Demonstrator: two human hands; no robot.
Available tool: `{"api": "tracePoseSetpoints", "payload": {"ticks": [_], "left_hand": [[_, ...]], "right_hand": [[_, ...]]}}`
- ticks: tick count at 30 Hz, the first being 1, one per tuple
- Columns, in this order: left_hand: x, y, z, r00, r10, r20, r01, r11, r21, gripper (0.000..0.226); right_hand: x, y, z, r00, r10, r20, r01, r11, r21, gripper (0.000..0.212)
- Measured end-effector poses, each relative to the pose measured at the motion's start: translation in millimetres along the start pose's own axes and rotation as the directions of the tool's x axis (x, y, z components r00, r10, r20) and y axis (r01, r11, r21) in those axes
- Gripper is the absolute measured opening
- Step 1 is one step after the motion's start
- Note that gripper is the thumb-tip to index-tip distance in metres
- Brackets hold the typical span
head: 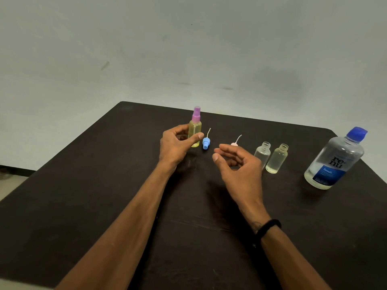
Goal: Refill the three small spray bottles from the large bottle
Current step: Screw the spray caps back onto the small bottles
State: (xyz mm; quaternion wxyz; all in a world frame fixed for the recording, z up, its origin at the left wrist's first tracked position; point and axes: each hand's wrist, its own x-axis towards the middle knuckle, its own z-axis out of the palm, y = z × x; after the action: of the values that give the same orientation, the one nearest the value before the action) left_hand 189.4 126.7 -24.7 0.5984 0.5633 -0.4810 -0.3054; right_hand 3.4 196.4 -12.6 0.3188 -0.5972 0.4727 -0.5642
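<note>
Dark table [83, 206] holds large bottle [334, 160] near its right edge.

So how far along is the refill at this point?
One looks done: the purple-capped bottle stands full of yellowish liquid, left hand in a loose grip around it. The right hand holds nothing. Left: two open bottles, nearly empty, need filling, then the blue and pink spray tops. The large bottle is capped.
</note>
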Motion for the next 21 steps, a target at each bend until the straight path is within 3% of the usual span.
{"api": "tracePoseSetpoints", "payload": {"ticks": [6,21], "left_hand": [[0.0,0.0,0.8,0.998,-0.022,-0.059,0.028,0.995,0.093,0.052],[-6.2,3.3,-0.9,0.999,0.037,-0.032,-0.025,0.947,0.321,0.064]], "right_hand": [[0.8,4.1,0.7,0.999,0.036,0.027,-0.036,0.999,0.003,0.024],[3.5,7.8,1.1,0.998,0.054,0.012,-0.053,0.999,-0.011,0.022]]}}
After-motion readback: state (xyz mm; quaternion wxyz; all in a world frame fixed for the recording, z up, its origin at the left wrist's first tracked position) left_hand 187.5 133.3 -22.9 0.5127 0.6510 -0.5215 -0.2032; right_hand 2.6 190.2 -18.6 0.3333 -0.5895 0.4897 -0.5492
